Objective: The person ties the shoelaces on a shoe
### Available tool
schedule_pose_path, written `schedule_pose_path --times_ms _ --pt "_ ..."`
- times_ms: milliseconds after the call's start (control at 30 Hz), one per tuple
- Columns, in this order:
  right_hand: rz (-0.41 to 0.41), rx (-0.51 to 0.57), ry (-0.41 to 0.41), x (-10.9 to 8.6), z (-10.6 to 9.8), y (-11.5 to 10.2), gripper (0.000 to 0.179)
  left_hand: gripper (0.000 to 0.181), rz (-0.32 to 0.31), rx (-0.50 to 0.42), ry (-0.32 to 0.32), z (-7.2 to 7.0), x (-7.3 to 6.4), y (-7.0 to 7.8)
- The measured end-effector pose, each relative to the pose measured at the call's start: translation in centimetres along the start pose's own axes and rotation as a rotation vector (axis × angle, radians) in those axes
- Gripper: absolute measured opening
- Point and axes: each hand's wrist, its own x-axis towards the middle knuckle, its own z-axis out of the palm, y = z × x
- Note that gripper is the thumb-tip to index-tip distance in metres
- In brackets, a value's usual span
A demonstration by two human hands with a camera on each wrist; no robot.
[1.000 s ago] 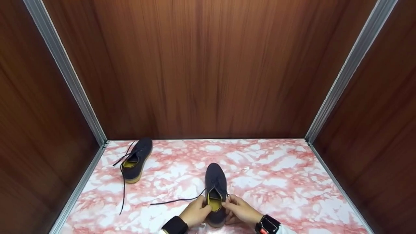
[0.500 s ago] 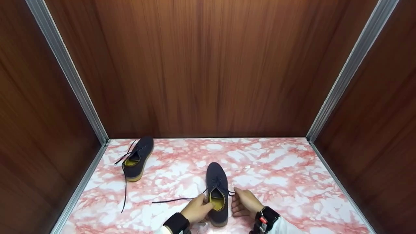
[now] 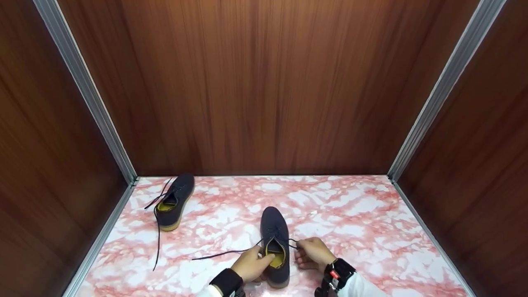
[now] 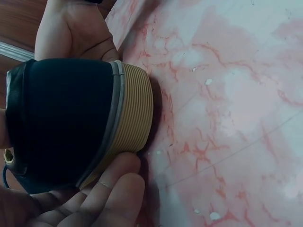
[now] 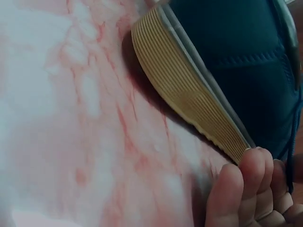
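A dark shoe (image 3: 273, 220) with a yellow lining stands on the pink-and-white marbled surface, toe pointing away from me. My left hand (image 3: 248, 266) grips its left side, thumb over the collar into the opening and fingers low along the outside. Between the thumb and finger of my right hand (image 3: 313, 253), just right of the shoe, I pinch a shoelace (image 3: 292, 240). The other lace end (image 3: 218, 255) trails left across the surface. Ribbed tan sole and dark heel (image 4: 66, 104) show up close in the left wrist view. The right wrist view shows curled right fingers (image 5: 255, 184) beside the sole.
A matching shoe (image 3: 183, 189) stands at the far left with its laces (image 3: 158, 247) loose. Brown wood-look panels (image 3: 264, 90) close off the back and both sides, with grey metal strips at the corners.
My right hand has left the shoe's collar and moved slightly right, drawing a lace out to the side. My left hand stays on the shoe, its thumb now further into the opening.
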Motion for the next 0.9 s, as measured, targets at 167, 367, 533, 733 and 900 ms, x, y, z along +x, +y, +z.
schedule_pose_path --times_ms 167,367,533,733,900 --pt "-0.08 0.082 0.079 0.2 -0.2 0.2 0.027 0.056 -0.023 0.009 -0.002 -0.3 0.1 0.0" --pt "-0.263 -0.014 0.079 0.1 -0.2 0.5 0.04 0.087 -0.05 -0.044 -0.008 -0.5 0.0 -0.3" --pt "-0.395 -0.271 -0.025 -0.2 -0.4 0.1 0.018 0.088 -0.014 -0.162 -0.003 -0.8 0.4 -0.5" --pt "-0.504 -0.448 -0.08 -0.6 -0.7 -0.1 0.03 0.08 0.023 -0.252 -0.017 -1.1 1.0 -0.5" --pt "-0.524 -0.463 -0.12 -1.0 -0.3 0.0 0.025 0.08 0.059 -0.243 -0.018 -0.8 1.2 -0.4"
